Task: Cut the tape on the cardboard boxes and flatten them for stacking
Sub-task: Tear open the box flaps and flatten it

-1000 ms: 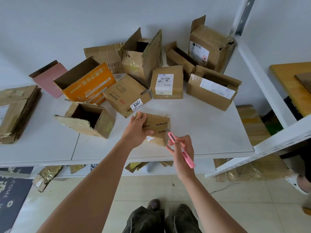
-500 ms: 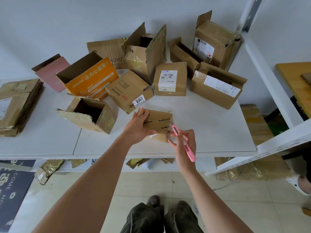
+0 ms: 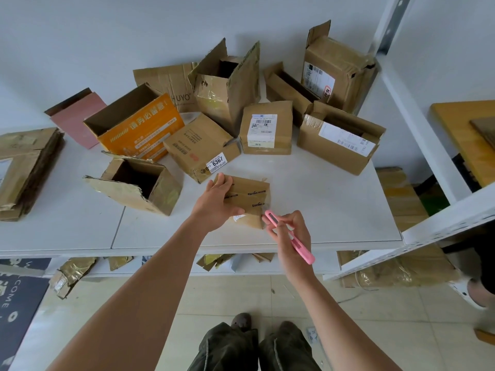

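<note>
Small brown box (image 3: pixel 250 195) lies on the white table (image 3: pixel 321 199) near its front edge, between the two hands. Printed tape bands run across its top face. Left hand (image 3: pixel 217 203) grips it from the left side, fingers over the far top edge, thumb curled along the near side. Right hand (image 3: pixel 290 231) sits just right of the box's near corner, fingers curled round a pink utility knife (image 3: pixel 290 236); knife tip is at that corner, contact with the tape too fine to tell.

Beyond the left hand: box with a "6367" label (image 3: pixel 201 148), just past the fingertips. Left of the left hand: torn open box (image 3: pixel 136 184) on its side. Farther back, an orange box (image 3: pixel 142 127), open. Beyond the right hand: a sealed box with white shipping label (image 3: pixel 265 128), and a wider open box (image 3: pixel 340 137). Far left of both hands, a stack of flattened cardboard (image 3: pixel 24 167).
</note>
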The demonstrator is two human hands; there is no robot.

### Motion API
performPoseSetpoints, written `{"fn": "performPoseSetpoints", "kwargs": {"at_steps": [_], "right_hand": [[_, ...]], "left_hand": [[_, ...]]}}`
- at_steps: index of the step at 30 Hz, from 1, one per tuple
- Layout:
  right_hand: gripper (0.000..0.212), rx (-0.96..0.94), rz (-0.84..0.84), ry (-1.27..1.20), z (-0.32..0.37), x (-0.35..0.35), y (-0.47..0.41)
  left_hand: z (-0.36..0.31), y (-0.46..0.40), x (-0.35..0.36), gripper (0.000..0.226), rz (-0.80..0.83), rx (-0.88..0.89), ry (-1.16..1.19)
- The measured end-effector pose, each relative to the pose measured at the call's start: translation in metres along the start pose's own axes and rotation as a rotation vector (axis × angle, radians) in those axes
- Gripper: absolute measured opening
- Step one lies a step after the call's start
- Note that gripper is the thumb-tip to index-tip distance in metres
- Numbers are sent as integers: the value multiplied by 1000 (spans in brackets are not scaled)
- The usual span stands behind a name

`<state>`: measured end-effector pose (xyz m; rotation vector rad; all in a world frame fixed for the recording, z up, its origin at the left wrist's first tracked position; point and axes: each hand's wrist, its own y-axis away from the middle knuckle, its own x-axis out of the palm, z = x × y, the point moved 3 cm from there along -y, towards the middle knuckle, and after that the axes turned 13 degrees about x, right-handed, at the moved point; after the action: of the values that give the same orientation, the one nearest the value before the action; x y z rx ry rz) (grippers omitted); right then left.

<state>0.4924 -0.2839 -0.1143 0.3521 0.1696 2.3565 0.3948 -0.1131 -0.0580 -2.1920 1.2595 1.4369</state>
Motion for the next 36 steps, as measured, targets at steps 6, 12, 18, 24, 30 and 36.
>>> {"fn": "performPoseSetpoints", "kwargs": {"at_steps": [6, 12, 18, 24, 30, 36], "right_hand": [[10, 87, -83, -154, 9, 3, -12], [11, 70, -86, -52, 8, 11, -20], [9, 13, -83, 46, 7, 6, -16], [13, -12, -74, 146, 3, 5, -6], [9, -21, -34, 149, 1, 5, 4], [24, -60, 2, 211, 6, 0, 12]], "left_hand": [[0, 2, 0, 90, -4, 15, 9], [3, 1, -1, 89, -23, 28, 4], [3, -1, 2, 92, -7, 4, 1], [2, -1, 0, 92, 5, 8, -3], [2, -2, -1, 92, 33, 7, -28], [1, 0, -2, 93, 18, 11, -4]]}}
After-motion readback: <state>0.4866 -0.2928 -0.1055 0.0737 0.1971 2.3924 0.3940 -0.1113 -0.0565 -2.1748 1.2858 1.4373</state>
